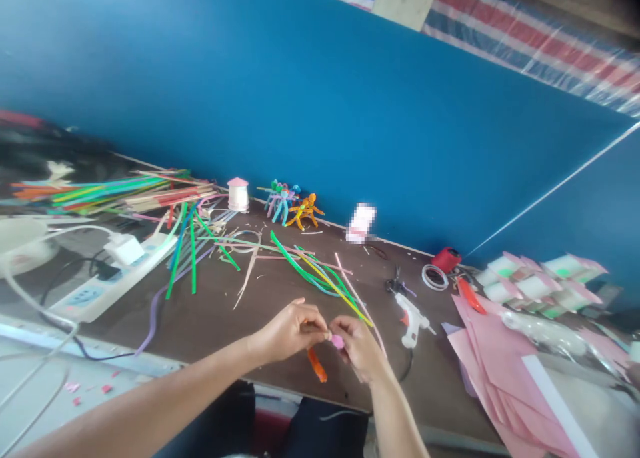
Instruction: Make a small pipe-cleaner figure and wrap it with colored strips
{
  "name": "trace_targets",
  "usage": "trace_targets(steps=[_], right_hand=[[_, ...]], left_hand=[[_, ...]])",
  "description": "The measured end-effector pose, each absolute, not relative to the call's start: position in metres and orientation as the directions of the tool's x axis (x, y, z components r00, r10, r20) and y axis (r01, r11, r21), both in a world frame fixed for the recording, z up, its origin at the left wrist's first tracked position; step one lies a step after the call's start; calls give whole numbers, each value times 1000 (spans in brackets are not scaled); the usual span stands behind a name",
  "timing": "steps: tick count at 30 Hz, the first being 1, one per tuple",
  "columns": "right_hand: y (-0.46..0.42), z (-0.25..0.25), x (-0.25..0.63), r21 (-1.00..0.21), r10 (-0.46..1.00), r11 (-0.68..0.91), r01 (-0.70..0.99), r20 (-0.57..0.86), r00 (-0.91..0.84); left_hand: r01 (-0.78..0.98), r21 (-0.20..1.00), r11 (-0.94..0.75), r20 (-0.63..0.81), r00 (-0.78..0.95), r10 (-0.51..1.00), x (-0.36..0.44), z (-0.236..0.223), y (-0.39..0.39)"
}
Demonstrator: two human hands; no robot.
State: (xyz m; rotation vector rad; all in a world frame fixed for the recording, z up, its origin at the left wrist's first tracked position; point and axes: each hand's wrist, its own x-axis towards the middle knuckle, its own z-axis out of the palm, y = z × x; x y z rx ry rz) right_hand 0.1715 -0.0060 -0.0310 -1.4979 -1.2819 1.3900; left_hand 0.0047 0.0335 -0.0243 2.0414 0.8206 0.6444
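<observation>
My left hand (pixel 293 329) is closed in a pinch over the near edge of the table. Its fingertips meet those of my right hand (pixel 361 351), and what they pinch is too small to make out. A small pink piece (pixel 338 341) sits in the closed fingers of my right hand. Just below the hands shows a short, fuzzy orange strip (pixel 317 366), like pipe cleaner; whether it lies on the table or hangs from a hand I cannot tell. Beyond them lie loose green and yellow pipe cleaners (pixel 320 275) and a pale pink one (pixel 345 276).
On the brown table (pixel 280 298), a white power strip (pixel 107 281) and a pile of coloured pipe cleaners (pixel 125 191) are left. Orange figures (pixel 305 211) stand by the blue wall (pixel 320 98). A white glue gun (pixel 413 319), pliers (pixel 396 283) and pink sheets (pixel 500 368) lie right.
</observation>
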Motion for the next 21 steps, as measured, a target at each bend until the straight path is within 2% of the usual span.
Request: trace_targets(steps=[4,7,9,11,13,17,19,21], right_hand=[[-7,-29,172,-971,984,-167,168,-176,-36],[-9,-16,178,-952,995,-1,305,-32,-95],[-14,-7,180,-869,992,108,484,62,-110],[-20,-1,176,-721,981,191,666,160,-108],[-27,0,169,-594,964,247,765,229,-134],[-32,-11,154,-546,953,265,795,272,-132],[-32,-16,151,-551,951,273,789,277,-136],[-32,-18,151,-557,945,296,776,292,-151]], left_hand=[[343,832,-436,123,653,748,9,-25,32],[371,814,-448,121,646,754,11,-28,33],[407,817,-409,107,589,801,11,-30,34],[424,848,-319,65,513,856,11,-31,36],[391,900,-191,-16,467,884,12,-31,37],[229,971,71,-165,426,889,17,-30,39],[183,974,133,-201,424,883,19,-31,40],[206,970,127,-208,436,876,18,-34,40]])
